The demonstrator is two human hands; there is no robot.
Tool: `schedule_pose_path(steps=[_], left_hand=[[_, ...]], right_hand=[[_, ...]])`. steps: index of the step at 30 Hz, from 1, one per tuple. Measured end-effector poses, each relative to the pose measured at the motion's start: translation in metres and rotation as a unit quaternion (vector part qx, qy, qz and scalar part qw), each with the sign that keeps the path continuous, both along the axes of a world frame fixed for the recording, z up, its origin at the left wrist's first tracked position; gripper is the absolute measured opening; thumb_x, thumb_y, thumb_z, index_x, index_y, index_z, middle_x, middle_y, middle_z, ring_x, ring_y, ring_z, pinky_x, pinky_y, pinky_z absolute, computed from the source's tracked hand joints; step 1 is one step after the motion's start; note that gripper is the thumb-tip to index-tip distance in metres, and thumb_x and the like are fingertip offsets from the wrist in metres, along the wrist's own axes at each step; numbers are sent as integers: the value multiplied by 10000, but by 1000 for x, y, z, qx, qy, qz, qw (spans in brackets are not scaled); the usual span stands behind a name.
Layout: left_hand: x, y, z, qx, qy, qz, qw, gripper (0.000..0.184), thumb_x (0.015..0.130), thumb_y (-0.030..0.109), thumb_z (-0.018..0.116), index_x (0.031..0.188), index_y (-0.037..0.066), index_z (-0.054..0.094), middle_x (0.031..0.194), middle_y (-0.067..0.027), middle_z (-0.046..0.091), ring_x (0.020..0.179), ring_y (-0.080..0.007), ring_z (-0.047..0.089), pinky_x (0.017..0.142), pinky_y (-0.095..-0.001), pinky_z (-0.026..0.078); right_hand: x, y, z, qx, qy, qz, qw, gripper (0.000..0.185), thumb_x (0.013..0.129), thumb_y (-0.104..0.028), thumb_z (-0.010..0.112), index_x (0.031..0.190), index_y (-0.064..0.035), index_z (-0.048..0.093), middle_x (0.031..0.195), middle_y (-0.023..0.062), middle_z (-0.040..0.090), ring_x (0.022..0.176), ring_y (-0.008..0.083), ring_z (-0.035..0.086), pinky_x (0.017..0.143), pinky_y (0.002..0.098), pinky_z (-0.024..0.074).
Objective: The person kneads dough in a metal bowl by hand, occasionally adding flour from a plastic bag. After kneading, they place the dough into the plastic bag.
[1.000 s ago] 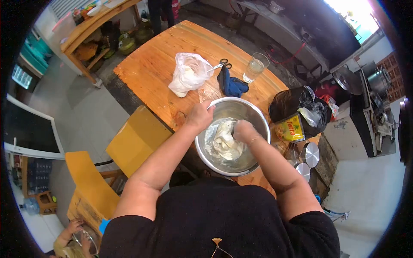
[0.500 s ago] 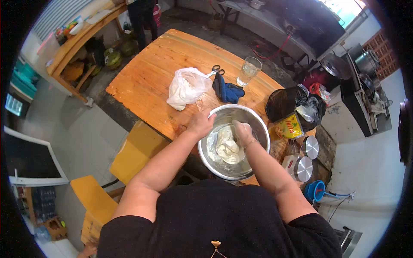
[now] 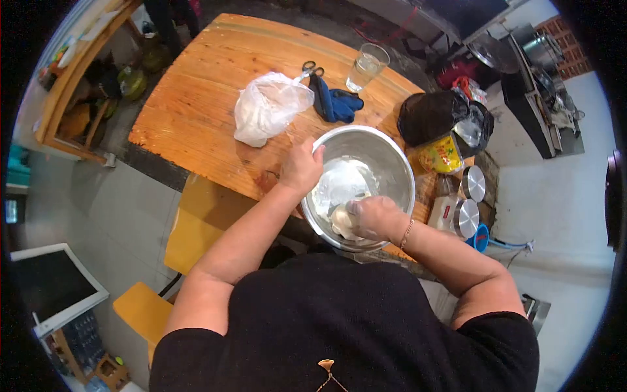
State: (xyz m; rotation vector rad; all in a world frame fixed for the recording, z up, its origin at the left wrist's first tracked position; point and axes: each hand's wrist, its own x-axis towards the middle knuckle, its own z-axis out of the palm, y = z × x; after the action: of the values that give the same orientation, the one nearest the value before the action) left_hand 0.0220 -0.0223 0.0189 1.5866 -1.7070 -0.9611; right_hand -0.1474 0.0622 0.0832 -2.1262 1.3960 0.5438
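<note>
A large metal mixing bowl point(image 3: 390, 162) stands at the near edge of the wooden table. My left hand point(image 3: 303, 167) is closed on its left rim, thumb over the edge. Inside the bowl, my right hand point(image 3: 375, 218) is closed on pale dough point(image 3: 342, 223) by the near wall; the palm side and part of the dough are hidden. Floury residue covers the bowl's bottom. Beyond the left hand sits a white plastic bag point(image 3: 268, 111), with a dark blue cloth point(image 3: 336, 102) beside it.
Scissors point(image 3: 309, 70) and a glass of water point(image 3: 367, 68) stand farther back on the table point(image 3: 189, 85). To the bowl's right are a black plastic bag point(image 3: 428, 114), a yellow packet point(image 3: 442, 155) and lidded containers point(image 3: 466, 217). A yellow chair point(image 3: 196, 225) is at the left.
My right hand has moved toward me inside the bowl, drawing the dough from the middle to the near wall. My left hand stays on the rim. The view has shifted.
</note>
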Motion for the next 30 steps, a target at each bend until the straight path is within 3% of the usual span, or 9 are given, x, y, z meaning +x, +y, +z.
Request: schedule_pose_path(steps=[2,3,7,18,22,25,30], left_hand=[[1,-2,-2,19,-5,-14,1000,230,871,254,547,881,24,566,808,-263,610,777,-444,589,658,-509,451],[2,-2,-4,-3,1,-21,1000,221,872,244,546,878,23,561,797,-264,609,766,-448,586,652,-513,448],[2,-1,-7,-38,27,-27,999,194,878,216,536,867,23,547,751,-263,602,727,-458,580,633,-525,440],[4,-6,-10,-59,36,-78,995,167,874,173,532,852,7,522,724,-272,594,699,-461,579,615,-530,437],[5,-5,-8,-57,69,-86,992,151,865,150,531,864,0,521,720,-277,591,704,-460,580,625,-525,444],[4,-4,-9,-62,62,-74,993,141,856,136,533,882,-3,526,725,-275,597,708,-453,586,635,-519,452],[1,0,-11,-48,8,-67,997,125,836,108,530,900,1,532,780,-267,613,753,-448,595,674,-519,457]], right_hand=[[-9,5,-8,15,48,14,999,308,730,-292,646,938,-65,629,826,184,648,825,343,634,728,424,499],[-6,5,-7,20,55,22,998,189,780,-180,558,919,-82,643,908,172,656,858,307,648,711,406,520],[4,6,-48,-58,-71,-89,992,233,779,-177,563,973,-58,611,854,177,640,822,319,643,705,423,518],[18,-65,-99,-164,-37,-234,958,230,754,-117,546,966,-47,599,895,204,632,835,351,633,727,430,515],[19,-78,-97,-139,-24,-346,928,208,796,-130,526,976,-52,593,985,216,625,898,373,621,760,435,504],[16,-80,-103,-203,-33,-404,891,212,835,-142,481,997,-70,596,1036,226,606,979,381,592,820,455,477],[17,-79,-114,-232,-55,-495,836,256,811,-165,514,1018,-45,606,1017,232,616,947,399,593,812,445,482]])
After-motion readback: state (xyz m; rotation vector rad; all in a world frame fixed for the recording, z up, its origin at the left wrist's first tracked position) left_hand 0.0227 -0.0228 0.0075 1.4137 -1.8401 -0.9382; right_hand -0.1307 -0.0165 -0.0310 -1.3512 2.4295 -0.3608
